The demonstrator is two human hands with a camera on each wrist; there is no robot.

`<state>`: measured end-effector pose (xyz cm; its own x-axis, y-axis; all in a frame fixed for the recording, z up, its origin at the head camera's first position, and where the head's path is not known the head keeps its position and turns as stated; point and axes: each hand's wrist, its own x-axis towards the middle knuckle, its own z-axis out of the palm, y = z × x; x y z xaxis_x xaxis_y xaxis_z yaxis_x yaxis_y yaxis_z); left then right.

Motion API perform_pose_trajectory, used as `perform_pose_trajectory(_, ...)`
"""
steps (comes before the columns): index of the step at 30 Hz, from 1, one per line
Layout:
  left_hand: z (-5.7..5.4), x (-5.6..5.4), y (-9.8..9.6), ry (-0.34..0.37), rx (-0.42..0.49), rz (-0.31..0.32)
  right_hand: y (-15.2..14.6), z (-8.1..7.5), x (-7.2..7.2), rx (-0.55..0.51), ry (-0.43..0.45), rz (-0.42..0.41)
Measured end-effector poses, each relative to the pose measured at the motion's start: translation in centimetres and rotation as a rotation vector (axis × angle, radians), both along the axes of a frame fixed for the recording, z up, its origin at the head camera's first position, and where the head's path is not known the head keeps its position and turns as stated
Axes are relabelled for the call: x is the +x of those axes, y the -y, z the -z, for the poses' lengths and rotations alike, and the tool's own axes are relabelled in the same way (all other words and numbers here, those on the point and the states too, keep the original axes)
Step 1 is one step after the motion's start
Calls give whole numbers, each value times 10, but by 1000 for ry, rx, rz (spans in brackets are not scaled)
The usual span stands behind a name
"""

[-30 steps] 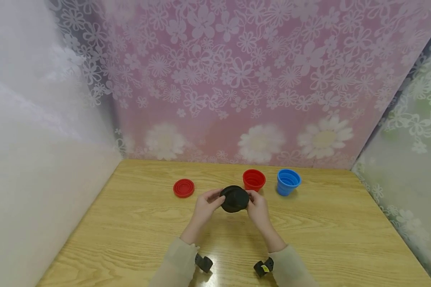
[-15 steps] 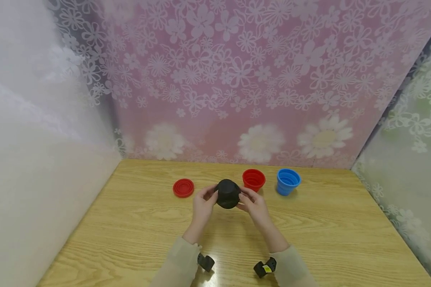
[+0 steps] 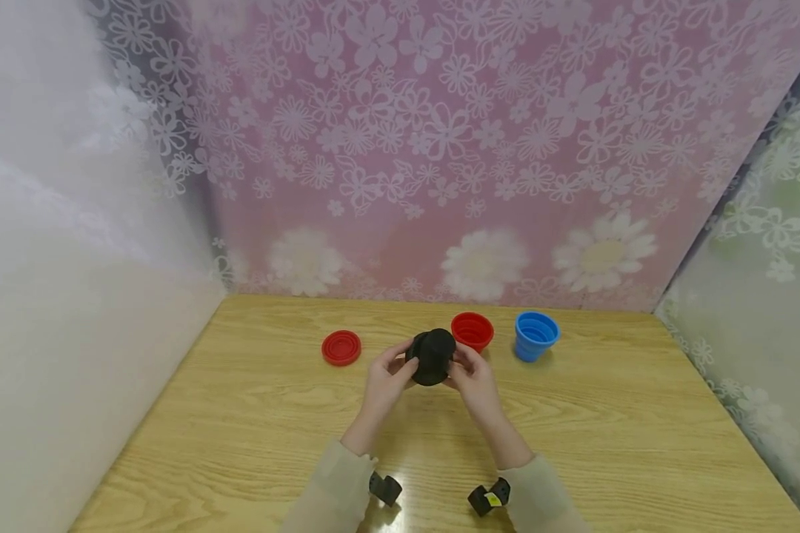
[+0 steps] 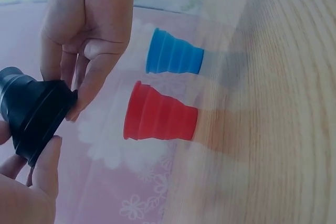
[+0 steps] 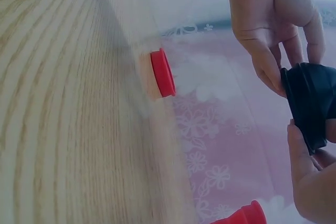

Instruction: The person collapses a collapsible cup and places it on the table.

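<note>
Both hands hold a black collapsible cup (image 3: 430, 364) above the table, its narrow base pointing up and its rim toward the person. The left hand (image 3: 383, 385) pinches the left side of its rim between thumb and fingers. The right hand (image 3: 476, 383) pinches the other side. In the left wrist view, the black cup (image 4: 37, 111) is partly drawn out, with a wide rim and a stepped narrower end; its inside is hidden. Behind the hands stand an open red collapsible cup (image 3: 472, 333) and an open blue collapsible cup (image 3: 536, 337), both upright.
A flattened red collapsible cup (image 3: 341, 348) lies at the back left of the wooden table (image 3: 253, 414). A pink flowered curtain (image 3: 387, 244) hangs behind the table's back edge. Black wrist cameras sit at both sleeves.
The black cup has been turned and tilted between the hands, and its narrow end now sticks out further. The fingers have shifted along its rim. The other cups have not moved.
</note>
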<state>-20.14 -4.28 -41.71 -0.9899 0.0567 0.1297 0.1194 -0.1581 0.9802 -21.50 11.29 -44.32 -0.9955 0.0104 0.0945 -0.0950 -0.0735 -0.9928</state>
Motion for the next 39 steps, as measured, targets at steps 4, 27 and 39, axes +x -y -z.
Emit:
perform_pose_trajectory(4,-1,0,0,-18,-4,43,1,-1,-1,-18,-15,35)
perform_pose_trajectory(27,28,-18,-4,-17,204,-50,10,1,7,-122,-33,-108)
perform_pose_trajectory(39,27,-19,1,50,206,-91,4,4,4,-170,-38,-21)
